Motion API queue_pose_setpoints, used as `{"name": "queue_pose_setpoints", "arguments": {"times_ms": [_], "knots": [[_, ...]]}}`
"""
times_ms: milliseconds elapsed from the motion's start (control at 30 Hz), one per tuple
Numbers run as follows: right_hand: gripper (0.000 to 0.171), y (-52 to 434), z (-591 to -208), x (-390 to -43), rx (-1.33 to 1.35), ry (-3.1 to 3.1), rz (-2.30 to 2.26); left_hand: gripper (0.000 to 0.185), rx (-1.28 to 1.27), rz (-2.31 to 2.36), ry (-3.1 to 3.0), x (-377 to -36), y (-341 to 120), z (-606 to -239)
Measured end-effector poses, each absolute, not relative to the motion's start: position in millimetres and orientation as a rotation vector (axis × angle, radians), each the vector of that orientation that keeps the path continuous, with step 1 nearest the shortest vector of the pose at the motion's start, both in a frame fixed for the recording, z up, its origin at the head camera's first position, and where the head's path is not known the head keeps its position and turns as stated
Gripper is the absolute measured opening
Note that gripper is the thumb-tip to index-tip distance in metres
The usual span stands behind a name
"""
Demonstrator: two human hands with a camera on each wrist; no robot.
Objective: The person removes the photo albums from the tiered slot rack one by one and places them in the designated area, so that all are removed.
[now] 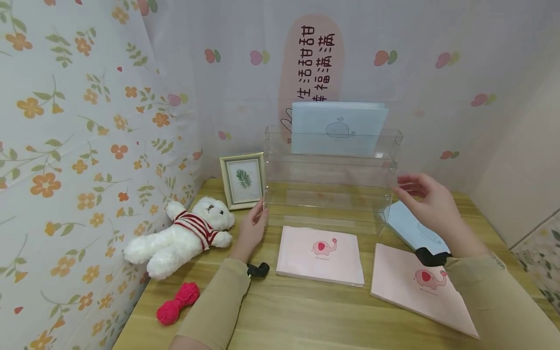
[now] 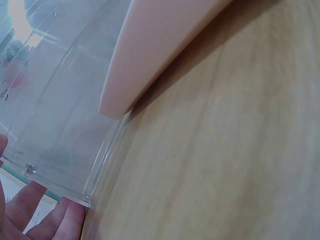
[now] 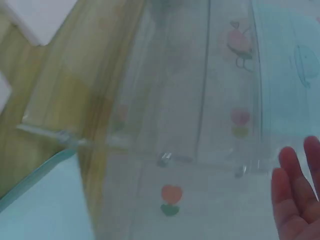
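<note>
A clear tiered acrylic rack (image 1: 328, 175) stands at the back of the table. Blue whale-print booklets (image 1: 306, 126) stand upright in its top tier. My left hand (image 1: 253, 227) rests against the rack's lower left side; in the left wrist view its fingertips (image 2: 70, 212) touch the outside of the side panel. Beside the rack's right side, my right hand (image 1: 426, 197) is raised with loosely bent fingers and nothing in it. In the right wrist view, those fingers (image 3: 295, 180) appear apart from the rack. A pink elephant-print booklet (image 1: 302, 253) lies in front of the rack.
More pink elephant booklets (image 1: 393, 277) lie at the right, with blue booklets (image 1: 404, 218) behind them, partly covered by my right arm. Left of the rack are a picture frame (image 1: 224, 180), a white teddy bear (image 1: 175, 248) and a red yarn bundle (image 1: 178, 304).
</note>
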State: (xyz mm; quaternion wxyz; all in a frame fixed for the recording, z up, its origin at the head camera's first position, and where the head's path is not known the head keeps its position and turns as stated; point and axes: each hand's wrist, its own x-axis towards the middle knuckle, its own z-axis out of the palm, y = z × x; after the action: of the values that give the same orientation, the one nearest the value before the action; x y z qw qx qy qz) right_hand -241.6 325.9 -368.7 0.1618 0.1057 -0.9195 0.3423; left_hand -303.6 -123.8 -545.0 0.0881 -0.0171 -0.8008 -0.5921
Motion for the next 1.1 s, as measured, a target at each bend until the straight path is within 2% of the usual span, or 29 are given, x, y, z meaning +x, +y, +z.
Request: {"name": "queue_pose_setpoints", "arguments": {"times_ms": [333,567,700,1100], "knots": [[0.083,281,-306,-312,0.164,-2.508,1.194,0.053,-0.036,-1.777,-2.380,-303,-124,-545],[0.082,273,-281,-346,0.094,-2.400,1.206,0.052,-0.059,-1.739,-2.388,-303,-124,-545],[0.088,270,-270,-357,0.070,-2.428,1.284,0.052,-0.078,-1.766,-2.352,-304,-124,-548],[0.083,263,-267,-378,0.141,-2.521,1.362,0.050,-0.124,-1.763,-2.321,-306,-123,-551]]}}
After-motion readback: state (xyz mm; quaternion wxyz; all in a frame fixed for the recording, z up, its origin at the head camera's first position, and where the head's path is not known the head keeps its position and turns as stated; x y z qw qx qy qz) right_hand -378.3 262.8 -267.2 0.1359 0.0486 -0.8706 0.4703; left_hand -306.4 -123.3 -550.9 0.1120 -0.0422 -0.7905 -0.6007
